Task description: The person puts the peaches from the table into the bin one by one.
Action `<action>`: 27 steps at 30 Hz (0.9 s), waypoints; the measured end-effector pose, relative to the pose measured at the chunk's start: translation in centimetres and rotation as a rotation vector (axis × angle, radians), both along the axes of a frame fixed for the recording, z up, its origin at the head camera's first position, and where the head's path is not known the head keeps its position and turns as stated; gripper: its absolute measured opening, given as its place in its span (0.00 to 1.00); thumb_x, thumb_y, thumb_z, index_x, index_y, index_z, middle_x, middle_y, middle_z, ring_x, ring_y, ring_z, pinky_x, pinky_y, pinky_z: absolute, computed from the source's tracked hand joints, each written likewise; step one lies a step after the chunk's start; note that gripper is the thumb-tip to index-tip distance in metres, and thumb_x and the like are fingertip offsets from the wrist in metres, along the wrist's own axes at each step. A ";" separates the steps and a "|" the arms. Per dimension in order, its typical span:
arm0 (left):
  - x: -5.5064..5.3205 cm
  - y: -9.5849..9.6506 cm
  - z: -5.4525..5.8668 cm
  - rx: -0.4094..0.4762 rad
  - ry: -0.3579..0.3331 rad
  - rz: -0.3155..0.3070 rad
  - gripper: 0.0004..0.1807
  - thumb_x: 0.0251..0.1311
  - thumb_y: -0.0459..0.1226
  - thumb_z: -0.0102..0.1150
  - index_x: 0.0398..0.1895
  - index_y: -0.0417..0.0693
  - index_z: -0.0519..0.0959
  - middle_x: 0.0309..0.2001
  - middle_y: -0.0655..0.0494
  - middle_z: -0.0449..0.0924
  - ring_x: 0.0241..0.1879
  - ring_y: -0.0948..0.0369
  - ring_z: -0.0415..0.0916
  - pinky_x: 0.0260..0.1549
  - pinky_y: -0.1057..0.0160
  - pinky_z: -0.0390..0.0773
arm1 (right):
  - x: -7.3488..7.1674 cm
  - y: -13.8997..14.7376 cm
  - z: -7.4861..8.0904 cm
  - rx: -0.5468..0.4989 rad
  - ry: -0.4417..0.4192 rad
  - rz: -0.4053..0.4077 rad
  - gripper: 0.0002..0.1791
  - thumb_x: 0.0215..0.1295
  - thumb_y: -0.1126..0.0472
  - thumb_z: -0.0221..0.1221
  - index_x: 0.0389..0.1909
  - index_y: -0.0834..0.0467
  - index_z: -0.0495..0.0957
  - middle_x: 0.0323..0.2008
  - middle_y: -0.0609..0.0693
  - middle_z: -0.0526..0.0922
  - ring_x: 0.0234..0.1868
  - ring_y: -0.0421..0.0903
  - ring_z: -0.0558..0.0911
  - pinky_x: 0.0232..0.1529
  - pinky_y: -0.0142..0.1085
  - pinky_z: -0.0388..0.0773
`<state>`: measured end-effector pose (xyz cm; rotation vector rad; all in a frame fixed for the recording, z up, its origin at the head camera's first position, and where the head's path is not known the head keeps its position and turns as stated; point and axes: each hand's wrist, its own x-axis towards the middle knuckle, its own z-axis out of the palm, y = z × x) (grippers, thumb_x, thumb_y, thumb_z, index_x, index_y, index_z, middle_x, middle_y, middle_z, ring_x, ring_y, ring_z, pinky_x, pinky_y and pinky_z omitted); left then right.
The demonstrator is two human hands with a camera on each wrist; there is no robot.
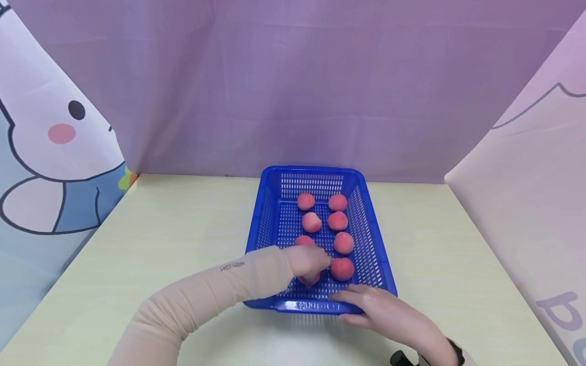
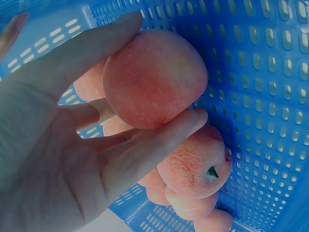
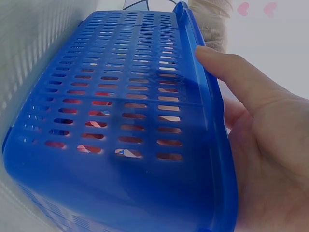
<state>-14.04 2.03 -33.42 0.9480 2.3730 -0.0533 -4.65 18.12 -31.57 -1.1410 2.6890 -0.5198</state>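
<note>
A blue plastic basket (image 1: pixel 386 264) with slotted walls stands on the table and holds several pinkish-red peaches in two rough columns. My left hand (image 1: pixel 308 260) reaches down into its near part. Between thumb and fingers it holds a peach (image 2: pixel 154 77), mostly covered by the hand in the head view. Beside that hand lies another peach (image 1: pixel 342 269), in the right column. In the left wrist view, a peach with a green stem piece (image 2: pixel 193 162) sits just past the fingers. My right hand (image 1: pixel 380 310) grips the basket's near right rim, thumb outside and fingers over the inner side.
The pale table (image 1: pixel 197 218) extends to both sides of the basket. A purple cloth backdrop (image 1: pixel 293 91) hangs close behind the basket's far end. Printed cartoon panels (image 1: pixel 55 152) flank the table. A small black object (image 1: pixel 400 358) shows by the right wrist.
</note>
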 end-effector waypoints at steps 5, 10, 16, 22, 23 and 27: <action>0.1 -0.1 0.2 0.007 -0.006 0.013 0.21 0.46 0.32 0.63 0.48 0.52 0.75 0.29 0.59 0.73 0.26 0.65 0.70 0.21 0.72 0.71 | 0.0 0.0 0.0 -0.004 0.006 0.004 0.15 0.59 0.52 0.54 0.46 0.51 0.76 0.39 0.44 0.79 0.40 0.42 0.78 0.41 0.38 0.76; 0.1 -0.2 0.3 0.009 -0.002 0.022 0.20 0.46 0.32 0.62 0.47 0.51 0.75 0.29 0.59 0.73 0.26 0.65 0.70 0.21 0.72 0.71 | 0.0 0.0 -0.1 -0.007 0.010 0.006 0.15 0.59 0.52 0.54 0.46 0.51 0.76 0.38 0.44 0.79 0.40 0.42 0.77 0.40 0.38 0.76; 0.2 -0.2 0.0 -0.007 0.025 0.022 0.20 0.45 0.32 0.64 0.45 0.51 0.75 0.29 0.59 0.74 0.25 0.66 0.70 0.18 0.73 0.71 | 0.0 0.0 -0.1 -0.004 0.010 0.002 0.16 0.60 0.51 0.53 0.46 0.51 0.76 0.38 0.44 0.79 0.40 0.41 0.77 0.40 0.37 0.76; 0.1 -0.2 -0.1 -0.019 0.031 0.019 0.16 0.42 0.32 0.65 0.39 0.51 0.76 0.27 0.59 0.73 0.25 0.65 0.70 0.19 0.73 0.71 | 0.0 0.0 -0.1 -0.007 0.016 0.005 0.16 0.61 0.49 0.52 0.46 0.51 0.76 0.38 0.44 0.79 0.40 0.41 0.77 0.40 0.37 0.76; 0.1 -0.2 -0.1 -0.023 0.035 0.012 0.15 0.42 0.32 0.65 0.37 0.51 0.76 0.27 0.59 0.73 0.25 0.65 0.70 0.19 0.73 0.71 | 0.0 0.0 -0.1 -0.008 0.016 0.005 0.16 0.61 0.49 0.52 0.46 0.51 0.76 0.38 0.44 0.79 0.40 0.41 0.78 0.40 0.37 0.76; 0.2 -0.3 -0.1 -0.028 0.041 0.000 0.12 0.41 0.33 0.66 0.31 0.52 0.76 0.26 0.60 0.73 0.25 0.65 0.70 0.20 0.73 0.70 | 0.0 0.0 -0.1 -0.013 0.020 0.008 0.15 0.60 0.51 0.53 0.46 0.51 0.76 0.38 0.44 0.79 0.40 0.41 0.78 0.40 0.37 0.76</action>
